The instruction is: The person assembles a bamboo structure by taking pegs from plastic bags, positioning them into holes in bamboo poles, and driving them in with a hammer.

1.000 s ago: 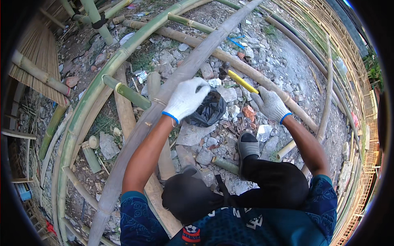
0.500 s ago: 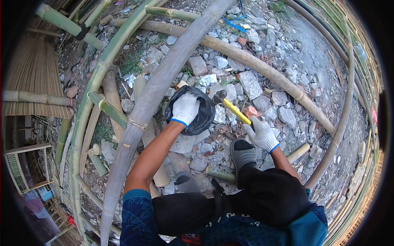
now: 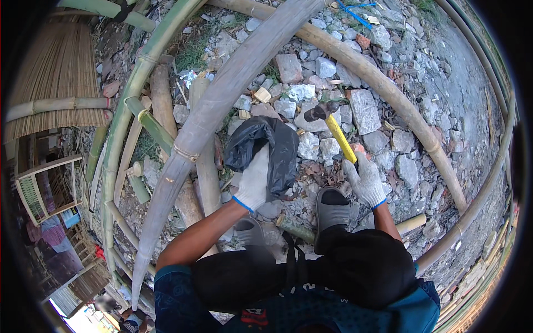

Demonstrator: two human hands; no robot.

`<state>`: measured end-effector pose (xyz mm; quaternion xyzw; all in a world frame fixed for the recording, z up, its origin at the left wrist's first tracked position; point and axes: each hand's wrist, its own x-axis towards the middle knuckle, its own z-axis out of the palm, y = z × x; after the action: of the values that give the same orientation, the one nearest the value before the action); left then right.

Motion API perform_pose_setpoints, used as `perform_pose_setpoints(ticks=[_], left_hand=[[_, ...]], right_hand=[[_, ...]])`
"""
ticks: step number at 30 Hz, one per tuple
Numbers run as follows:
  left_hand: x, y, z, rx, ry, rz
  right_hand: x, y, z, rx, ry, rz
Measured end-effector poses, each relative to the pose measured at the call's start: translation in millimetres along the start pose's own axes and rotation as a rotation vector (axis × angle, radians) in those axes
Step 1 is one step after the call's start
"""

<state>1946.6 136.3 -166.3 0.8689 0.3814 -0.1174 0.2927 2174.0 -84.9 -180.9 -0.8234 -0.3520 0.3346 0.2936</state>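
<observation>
While the crinkly black plastic bag (image 3: 265,145) is lying on the stony ground, the white-gloved left hand (image 3: 252,180) is reaching into its open mouth, fingers hidden inside, so I cannot tell its grip. The white-gloved right hand (image 3: 363,178) is closing tight around a yellow-handled hammer (image 3: 333,129). Grey, bumpy rocks (image 3: 363,108) are lying all around, between long, smooth, round bamboo poles (image 3: 205,125).

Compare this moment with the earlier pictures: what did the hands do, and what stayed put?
The left hand left the thick grey bamboo pole and came down to the black plastic bag, which it now grips at its opening. The right hand keeps its fingers closed on the yellow-handled hammer. Poles and rubble lie unchanged.
</observation>
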Motion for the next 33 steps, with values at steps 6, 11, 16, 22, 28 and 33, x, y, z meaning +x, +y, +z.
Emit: perform_pose_setpoints(ticks=[6,11,16,22,28,33], left_hand=[[5.8,9.7,-32.2,-0.231,-0.044,-0.03],[-13.3,60.2,16.2,-0.256,-0.098,0.179],[-16.1,67.4,2.2,-0.133,-0.111,0.249],[-15.3,2.3,22.4,-0.163,0.226,0.224],[14.0,-28.0,38.5,0.037,0.259,-0.044],[30.1,-16.6,34.1,0.153,0.224,-0.224]], right_hand=[[18.4,6.2,-4.1,0.042,0.027,-0.017],[16.6,-10.2,7.2,0.242,0.049,-0.08],[21.3,-83.6,14.7,0.974,-0.432,0.003],[63.9,-65.1,69.6,0.479,-0.337,-0.105],[50.3,-44.3,89.8,0.278,-0.252,-0.093],[47.0,-48.5,88.5,0.327,-0.219,-0.074]])
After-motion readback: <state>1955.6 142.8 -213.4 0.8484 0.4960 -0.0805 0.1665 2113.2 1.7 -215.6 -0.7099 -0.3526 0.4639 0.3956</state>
